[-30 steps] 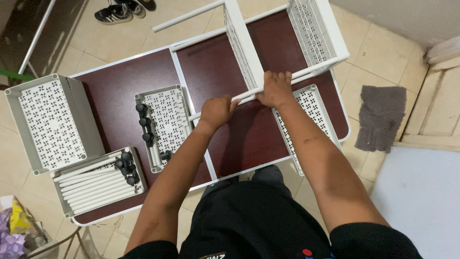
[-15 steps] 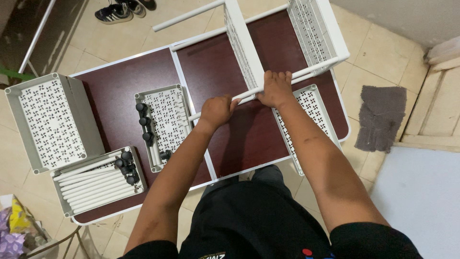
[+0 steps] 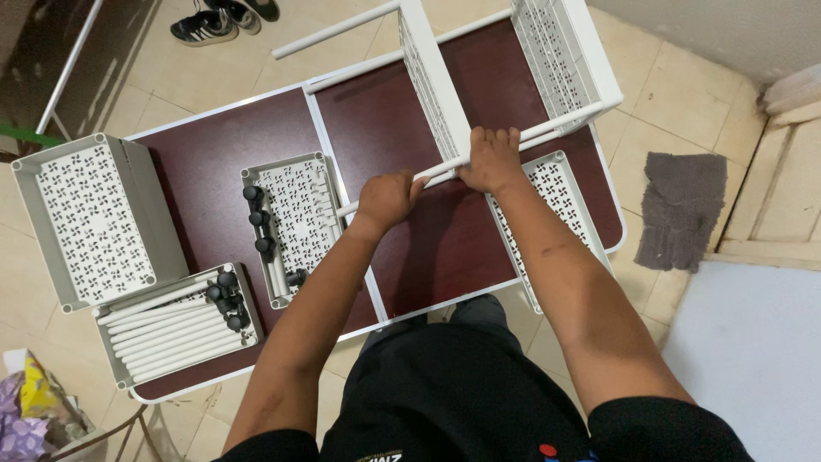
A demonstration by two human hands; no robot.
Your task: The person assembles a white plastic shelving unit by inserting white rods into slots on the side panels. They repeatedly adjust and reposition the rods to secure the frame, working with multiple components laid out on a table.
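My left hand (image 3: 386, 198) is closed around a white tube (image 3: 432, 172) that runs across the dark red folding table (image 3: 205, 197). My right hand (image 3: 492, 159) grips the same tube further right, where it meets an upright white perforated shelf panel (image 3: 432, 77). A second perforated panel (image 3: 560, 56) stands on the tubes at the far right. Below my right forearm lies a flat perforated tray (image 3: 560, 201).
A tray with black caster wheels (image 3: 291, 222) lies left of my hands. A stack of white trays (image 3: 85, 218) and a tray of white tubes (image 3: 175, 325) sit at the table's left. Shoes (image 3: 222, 17), a grey rag (image 3: 682, 210) and a wooden door (image 3: 782, 180) surround the table.
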